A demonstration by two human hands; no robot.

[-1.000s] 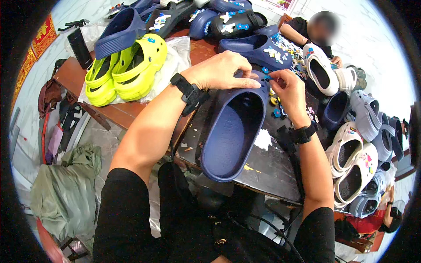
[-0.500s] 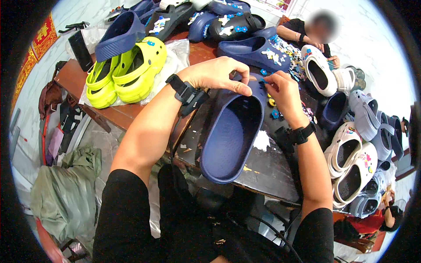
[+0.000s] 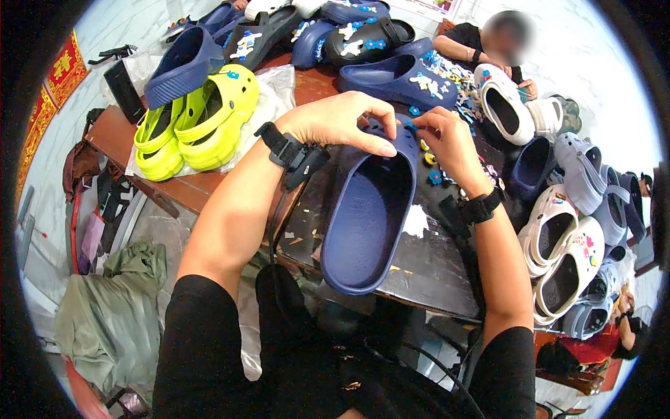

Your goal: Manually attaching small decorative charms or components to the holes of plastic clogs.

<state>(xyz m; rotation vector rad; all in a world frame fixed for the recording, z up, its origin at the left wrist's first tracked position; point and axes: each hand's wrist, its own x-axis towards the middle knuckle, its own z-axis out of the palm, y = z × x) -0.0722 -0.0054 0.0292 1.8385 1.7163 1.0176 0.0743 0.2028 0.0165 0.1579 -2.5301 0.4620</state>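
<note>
A navy slip-on clog [image 3: 366, 223] lies on the dark table in front of me, its heel end jutting over the near edge and its toe pointing away. My left hand [image 3: 338, 126] grips the upper from the left, thumb over the opening. At the right of the toe, my right hand [image 3: 447, 140] pinches a small blue shoe charm [image 3: 410, 126] against the upper. Whether the charm sits in a hole is hidden by the fingers. Beside the right hand lie loose charms [image 3: 435, 177] in blue and yellow. Farther off rests another navy clog [image 3: 382, 78] with white and blue charms.
Lime-green clogs [image 3: 222, 126] stand at left, a navy clog [image 3: 180, 66] on top. White clogs [image 3: 564, 279] and grey-blue clogs [image 3: 581, 178] crowd the right. A heap of charms [image 3: 453, 73] spreads at the back, near another person [image 3: 457, 43]. Green cloth [image 3: 112, 321] hangs at lower left.
The view has shifted slightly. My right hand's fingertips have come a little closer to the clog's toe with the blue charm. The left hand keeps its grip.
</note>
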